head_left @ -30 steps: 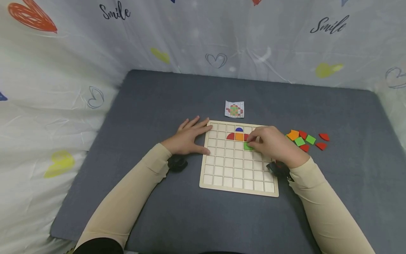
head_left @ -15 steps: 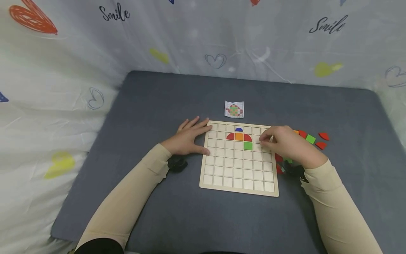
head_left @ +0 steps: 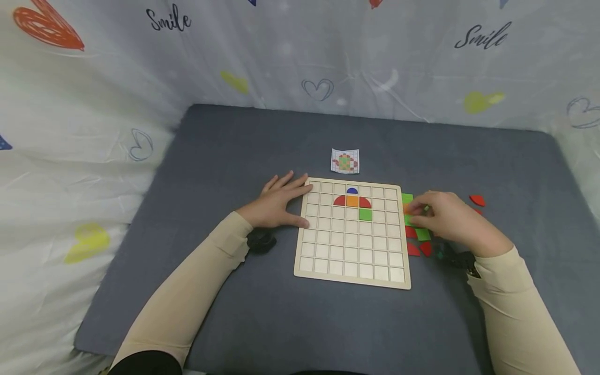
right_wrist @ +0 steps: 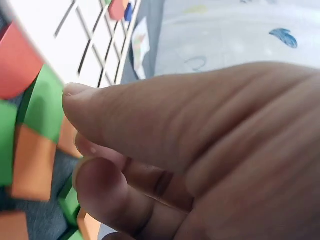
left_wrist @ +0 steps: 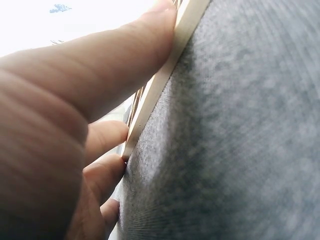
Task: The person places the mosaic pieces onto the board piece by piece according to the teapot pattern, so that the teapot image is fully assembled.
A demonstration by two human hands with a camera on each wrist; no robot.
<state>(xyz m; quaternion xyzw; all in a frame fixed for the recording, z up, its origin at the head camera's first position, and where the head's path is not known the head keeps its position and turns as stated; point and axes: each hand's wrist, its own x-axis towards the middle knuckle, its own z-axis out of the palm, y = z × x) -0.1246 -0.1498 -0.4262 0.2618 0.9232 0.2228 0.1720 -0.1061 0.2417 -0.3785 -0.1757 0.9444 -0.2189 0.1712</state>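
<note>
Across the whole head view lies my largest surface, the grey table mat (head_left: 234, 156), backed by a white curtain (head_left: 94, 104) printed with hearts. At the mat's centre sits the wooden grid board (head_left: 351, 250). Its filled cells cluster toward 12 o'clock: a blue half-disc (head_left: 352, 191), below it a red and orange row (head_left: 352, 201), and a green square (head_left: 365, 214) at 5 o'clock from that row. Beyond the board at 12 o'clock lies a small pattern card (head_left: 345, 161).

My left hand (head_left: 276, 205) rests flat at the board's 9 o'clock edge, fingers straight and spread, thumb pressed along the frame (left_wrist: 165, 85); it grips nothing.

My right hand (head_left: 450, 221) is off the board at 3 o'clock, over the loose tiles (head_left: 417, 237), a scatter of green, red and orange pieces just beside the board's edge. Its fingers are curled down among them, touching the tiles (right_wrist: 40, 105); I cannot tell whether one is actually pinched. One red tile (head_left: 477, 200) lies apart at 2 o'clock.
</note>
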